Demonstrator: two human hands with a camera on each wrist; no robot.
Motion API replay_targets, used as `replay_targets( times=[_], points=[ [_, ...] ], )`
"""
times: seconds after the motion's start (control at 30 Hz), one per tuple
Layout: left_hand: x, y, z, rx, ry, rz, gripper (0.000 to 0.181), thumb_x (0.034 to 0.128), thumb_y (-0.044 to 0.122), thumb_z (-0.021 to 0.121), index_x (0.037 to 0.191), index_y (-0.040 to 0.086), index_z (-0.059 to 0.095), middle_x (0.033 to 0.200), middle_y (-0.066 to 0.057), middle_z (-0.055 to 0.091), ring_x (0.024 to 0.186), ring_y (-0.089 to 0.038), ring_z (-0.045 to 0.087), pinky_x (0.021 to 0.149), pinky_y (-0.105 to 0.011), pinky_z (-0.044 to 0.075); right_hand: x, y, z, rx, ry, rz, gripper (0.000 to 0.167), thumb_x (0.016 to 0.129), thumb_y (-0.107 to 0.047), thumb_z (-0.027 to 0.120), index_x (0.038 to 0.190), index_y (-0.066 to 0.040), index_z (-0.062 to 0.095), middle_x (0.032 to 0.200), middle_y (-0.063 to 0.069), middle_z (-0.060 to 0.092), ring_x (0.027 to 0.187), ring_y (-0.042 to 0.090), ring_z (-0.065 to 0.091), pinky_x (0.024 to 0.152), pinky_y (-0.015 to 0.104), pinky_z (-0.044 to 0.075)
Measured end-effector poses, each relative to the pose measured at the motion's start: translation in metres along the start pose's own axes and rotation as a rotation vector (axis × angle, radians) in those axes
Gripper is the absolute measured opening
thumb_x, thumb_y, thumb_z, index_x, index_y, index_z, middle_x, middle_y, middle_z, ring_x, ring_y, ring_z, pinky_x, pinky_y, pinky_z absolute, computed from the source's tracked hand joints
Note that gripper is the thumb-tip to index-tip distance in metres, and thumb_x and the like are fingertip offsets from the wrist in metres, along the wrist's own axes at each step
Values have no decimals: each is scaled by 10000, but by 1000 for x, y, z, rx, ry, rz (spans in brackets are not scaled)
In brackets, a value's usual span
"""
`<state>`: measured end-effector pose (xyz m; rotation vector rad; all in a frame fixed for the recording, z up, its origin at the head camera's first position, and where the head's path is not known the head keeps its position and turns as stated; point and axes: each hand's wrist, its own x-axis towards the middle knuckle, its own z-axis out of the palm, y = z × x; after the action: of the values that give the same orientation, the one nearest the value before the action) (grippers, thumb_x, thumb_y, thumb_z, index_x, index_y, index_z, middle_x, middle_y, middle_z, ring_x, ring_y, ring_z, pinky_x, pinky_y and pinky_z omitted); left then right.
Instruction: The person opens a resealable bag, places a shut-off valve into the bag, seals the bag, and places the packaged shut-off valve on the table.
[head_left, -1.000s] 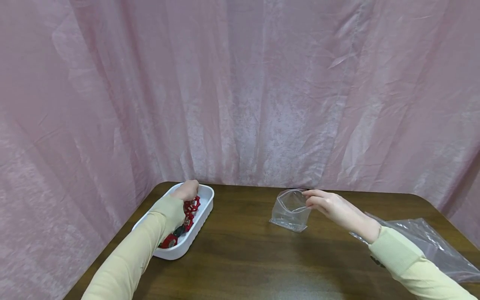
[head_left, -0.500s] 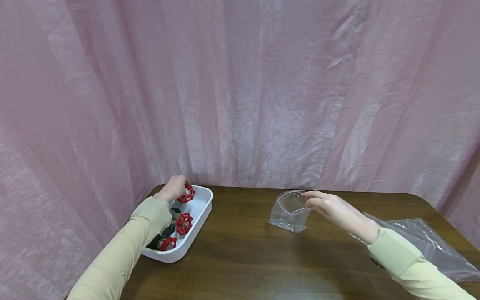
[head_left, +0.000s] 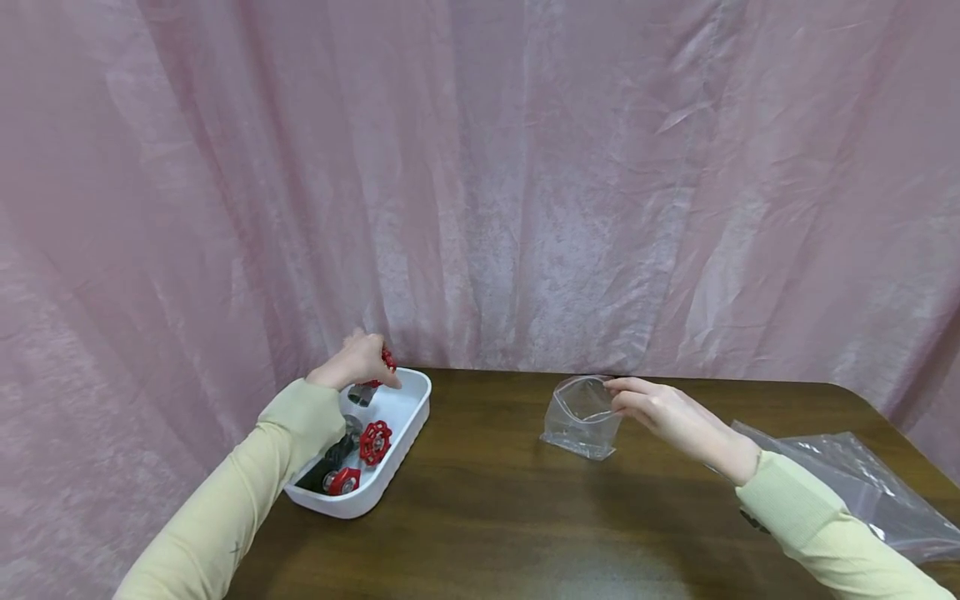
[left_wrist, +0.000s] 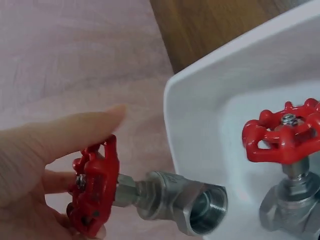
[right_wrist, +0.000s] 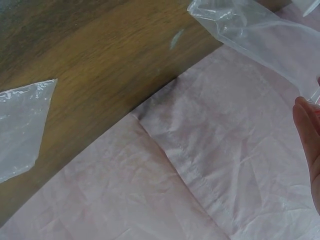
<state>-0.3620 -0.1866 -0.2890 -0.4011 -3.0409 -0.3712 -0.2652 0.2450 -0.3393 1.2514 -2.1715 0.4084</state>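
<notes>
My left hand [head_left: 358, 362] grips a gate valve [left_wrist: 155, 196] by its red handwheel, fingers and thumb round the rim. The valve's steel body points away from the palm, its threaded opening beside the tray wall in the left wrist view. Below the hand stands a white tray [head_left: 408, 429], where another red-wheeled valve [head_left: 375, 442] and a further red handwheel [head_left: 342, 481] lie. With thumb and fingers my right hand [head_left: 667, 419] pinches the rim of a clear plastic bag [head_left: 577, 433], which stands with its mouth open. Only that hand's edge shows in the right wrist view.
More clear plastic bags [head_left: 862, 479] lie flat on the wooden table [head_left: 487, 517] at the right, partly beneath the right forearm. Dark parts [head_left: 339, 454] sit in the tray near its left side. A pink curtain [head_left: 480, 208] hangs directly behind the table.
My left hand has come up out of the tray's far part with a valve, which now hangs above the tray's back rim. The right hand and bag have stayed in place.
</notes>
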Motion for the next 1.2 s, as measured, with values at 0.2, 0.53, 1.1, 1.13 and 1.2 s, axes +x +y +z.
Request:
replay_targets(
  times=[0.2,0.53,1.1,1.13,1.2],
  points=[
    [-1,13,-3,93,65,109,285,558,97,728,739,26,519,912,-252,427,909,-442,364,708,-457,383,-1,0,-2,15,-15,12,35,875,-137,594,869,-106,608,1112,121,574,900,189,592,679,158,410],
    [-13,46,-12,147,183,386,337,556,141,719,849,54,579,830,-66,434,709,-268,449,590,-358,404,0,0,3,10,-14,20,217,729,35,706,862,-101,601,1116,115,573,886,160,585,673,157,406],
    [-22,113,-31,74,329,733,371,551,52,704,912,50,619,808,-6,452,637,-175,452,629,-322,382,7,0,2,0,-9,1,34,849,-129,634,863,-104,616,1113,108,578,893,179,592,706,178,426],
    [-22,116,-31,68,333,748,378,548,40,703,917,46,620,819,-11,461,647,-175,456,642,-327,382,8,0,2,-2,-9,1,109,792,-46,680,861,-104,618,1110,109,580,885,176,594,700,181,429],
    [-23,122,-31,61,337,771,391,545,21,700,927,44,620,836,-19,472,671,-181,462,666,-336,376,9,0,2,0,-13,3,265,690,76,716,856,-107,619,1105,112,581,877,178,596,694,188,432]
  ],
)
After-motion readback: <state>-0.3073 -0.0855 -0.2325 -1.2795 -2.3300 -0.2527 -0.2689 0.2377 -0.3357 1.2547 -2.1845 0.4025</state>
